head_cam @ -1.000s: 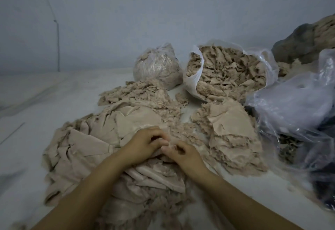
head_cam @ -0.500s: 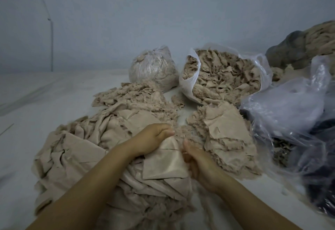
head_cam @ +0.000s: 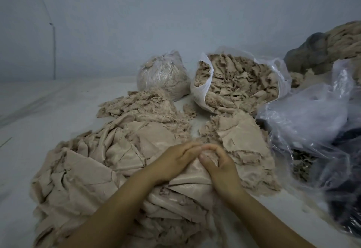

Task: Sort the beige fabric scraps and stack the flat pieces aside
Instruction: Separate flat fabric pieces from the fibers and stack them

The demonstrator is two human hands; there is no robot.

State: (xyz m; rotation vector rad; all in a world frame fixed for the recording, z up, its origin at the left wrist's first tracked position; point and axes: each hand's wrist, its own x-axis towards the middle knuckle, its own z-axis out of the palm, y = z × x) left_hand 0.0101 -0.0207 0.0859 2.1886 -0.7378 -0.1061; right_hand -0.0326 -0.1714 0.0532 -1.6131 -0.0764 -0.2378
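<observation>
Both hands (head_cam: 173,161) (head_cam: 220,166) now closer, fingers (head_cam: 192,148) pinching one scrap (head_cam: 192,179) (two open bags (head_cam: 201,91) behind)

— What's straight ahead of me?

— The big scrap pile (head_cam: 101,169) lies before me, left of centre, both hands (head_cam: 197,161) on its right edge. The flat stack (head_cam: 240,142) sits just to its right.

— And behind those?

— A loose heap (head_cam: 136,105) behind the pile, then the tied bag (head_cam: 162,74); the open bag (head_cam: 240,83) stands right of it. Crumpled plastic (head_cam: 312,119) is far right.
</observation>
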